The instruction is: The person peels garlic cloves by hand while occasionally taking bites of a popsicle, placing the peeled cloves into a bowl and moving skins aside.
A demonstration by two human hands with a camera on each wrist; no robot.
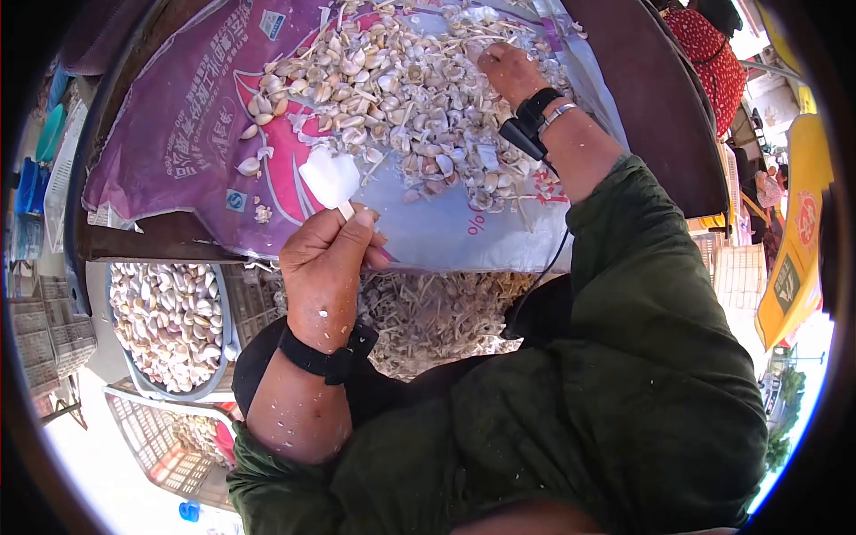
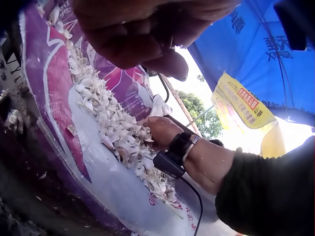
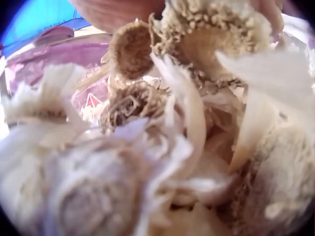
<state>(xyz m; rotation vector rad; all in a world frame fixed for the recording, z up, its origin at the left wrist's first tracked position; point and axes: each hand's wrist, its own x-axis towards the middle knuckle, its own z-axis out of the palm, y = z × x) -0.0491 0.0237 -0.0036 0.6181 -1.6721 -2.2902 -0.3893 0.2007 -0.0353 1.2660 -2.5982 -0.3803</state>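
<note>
My left hand pinches the flat stick of a white ice pop between thumb and fingers, over the front edge of the sacking. In the left wrist view the same hand fills the top, and the ice pop is out of sight. My right hand reaches into the far right of a heap of garlic cloves, fingers bent down at the pieces. Root ends of garlic fill the right wrist view, with fingers behind them; I cannot tell whether they grip a piece.
Purple and white printed sacking covers the work surface. Below left stands a tub full of cloves, beside a plastic crate. Skins and stalks pile up under the front edge. A cable trails from the right wrist.
</note>
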